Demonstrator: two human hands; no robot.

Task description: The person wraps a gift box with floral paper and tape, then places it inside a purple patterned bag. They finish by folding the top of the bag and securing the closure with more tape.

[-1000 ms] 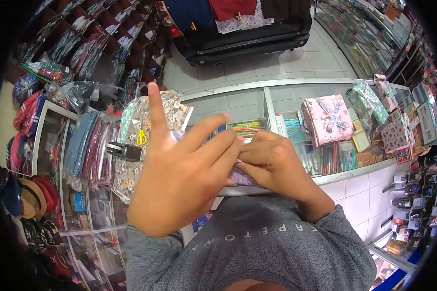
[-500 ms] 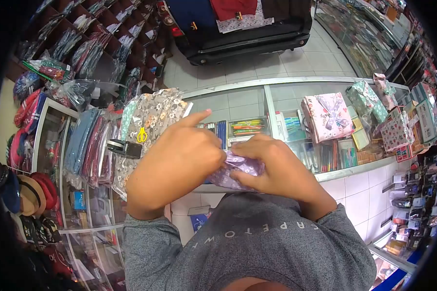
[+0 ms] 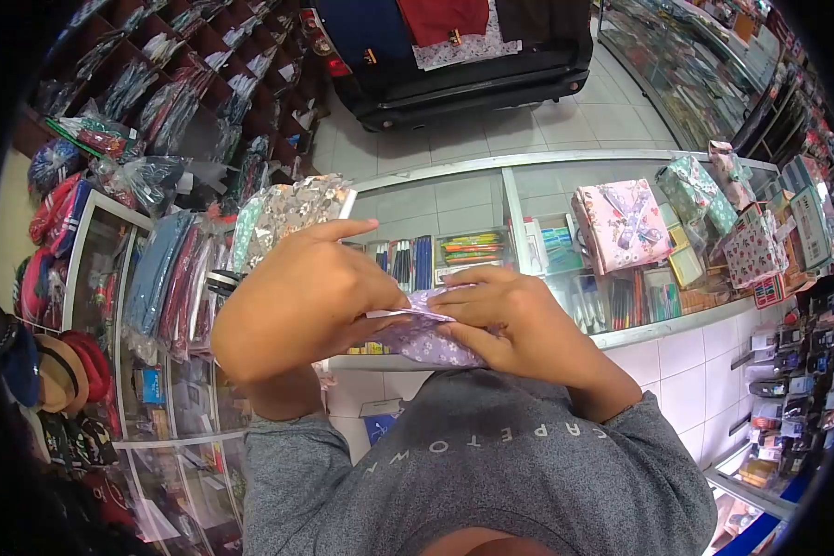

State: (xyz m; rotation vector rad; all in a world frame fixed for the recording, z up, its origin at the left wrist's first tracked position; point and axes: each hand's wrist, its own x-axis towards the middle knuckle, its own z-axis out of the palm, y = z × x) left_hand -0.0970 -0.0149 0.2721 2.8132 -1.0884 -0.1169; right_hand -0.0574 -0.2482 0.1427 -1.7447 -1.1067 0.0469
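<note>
Both hands grip a piece of purple floral wrapping paper [image 3: 433, 345] just above the near edge of the glass counter. My left hand [image 3: 310, 296] pinches the paper's left end, its index finger stretched out over the counter. From the right, my right hand [image 3: 514, 320] closes thumb and fingers on the top fold. A pale folded edge runs between the two hands. Beside my left hand, only the end of a black tape dispenser [image 3: 222, 281] shows. Behind that hand lies grey floral wrapping paper [image 3: 301, 208], partly covered.
The glass counter [image 3: 417, 195] holds pens and markers [image 3: 473, 246] under its top. On its right side stand a pink wrapped gift with a bow [image 3: 624, 225], a green wrapped gift [image 3: 698, 196] and other boxes. Bagged clothes [image 3: 162, 278] and hats [image 3: 60, 371] are at the left.
My left hand has shifted left and turned, drawing the paper's left end along. The paper looks flatter, with a straight fold. The yellow scissors are now hidden behind my left hand.
</note>
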